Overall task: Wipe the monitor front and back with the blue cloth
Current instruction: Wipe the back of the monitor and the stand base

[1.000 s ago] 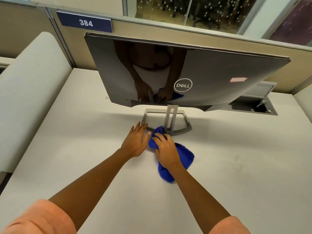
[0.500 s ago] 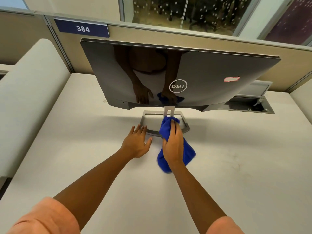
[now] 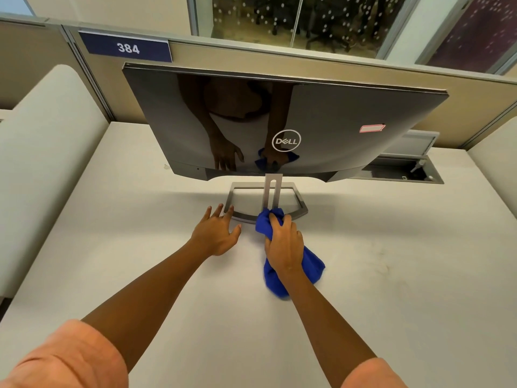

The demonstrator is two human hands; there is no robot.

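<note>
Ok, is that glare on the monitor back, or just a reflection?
Head view: a reflection; the glossy monitor back mirrors both hands, the blue cloth and the pale desk; no blown-out glare. Soft shadow under the panel. Wide-angle bending curves the partition edges. Focus is sharp throughout.

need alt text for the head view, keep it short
A person's right hand grips a blue cloth at the foot of a Dell monitor's stand. The left hand rests flat on the white desk, fingertips at the stand's base.
</note>
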